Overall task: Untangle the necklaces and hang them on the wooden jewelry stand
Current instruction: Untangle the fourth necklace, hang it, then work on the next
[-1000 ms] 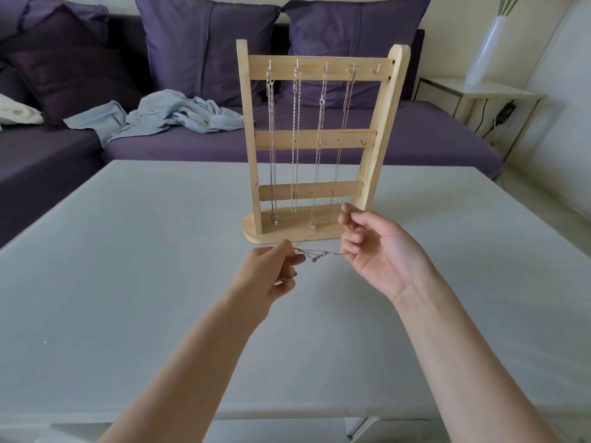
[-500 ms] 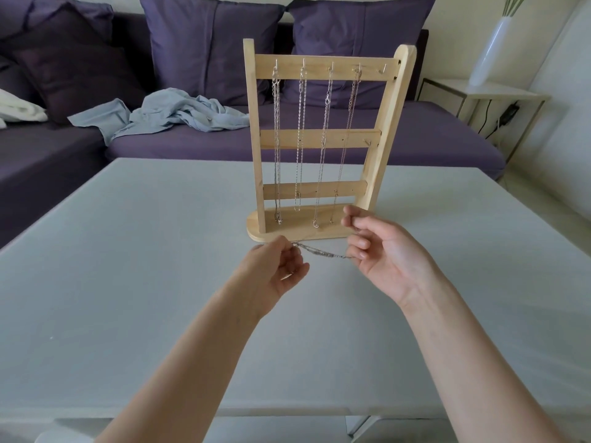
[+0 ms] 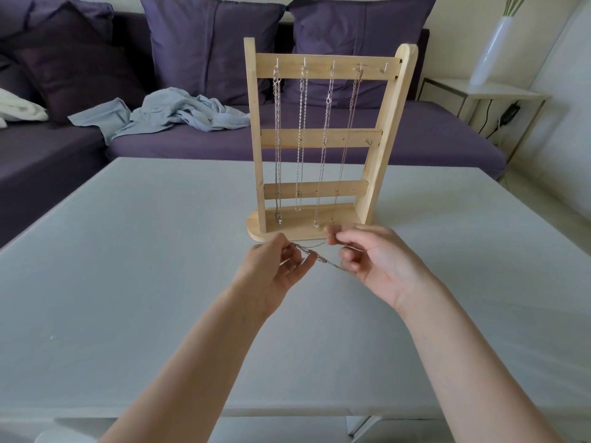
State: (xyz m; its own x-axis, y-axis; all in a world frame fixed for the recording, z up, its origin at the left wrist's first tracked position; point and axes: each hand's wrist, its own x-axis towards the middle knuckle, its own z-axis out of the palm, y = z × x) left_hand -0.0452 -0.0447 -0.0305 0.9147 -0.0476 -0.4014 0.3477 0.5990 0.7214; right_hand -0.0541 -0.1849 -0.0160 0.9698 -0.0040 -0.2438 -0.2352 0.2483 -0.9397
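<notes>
Before a purple sofa point(image 3: 415, 135), pale table point(image 3: 128, 251); left hand point(image 3: 271, 270) and right hand point(image 3: 380, 263) pinch a necklace point(image 3: 319, 257).

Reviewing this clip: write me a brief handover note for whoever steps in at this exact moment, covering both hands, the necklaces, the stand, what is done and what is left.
Left hand: pinches one end of the thin silver chain necklace, above the white table.
Right hand: pinches the other end; the chain spans the gap between the hands, several strands bunched.
Light wooden jewelry stand: upright on the table just behind the hands.
Done: four silver chains hang from the top-bar hooks.
Left: finish untangling the held chain, then hang it; the rightmost top hook looks free.
</notes>
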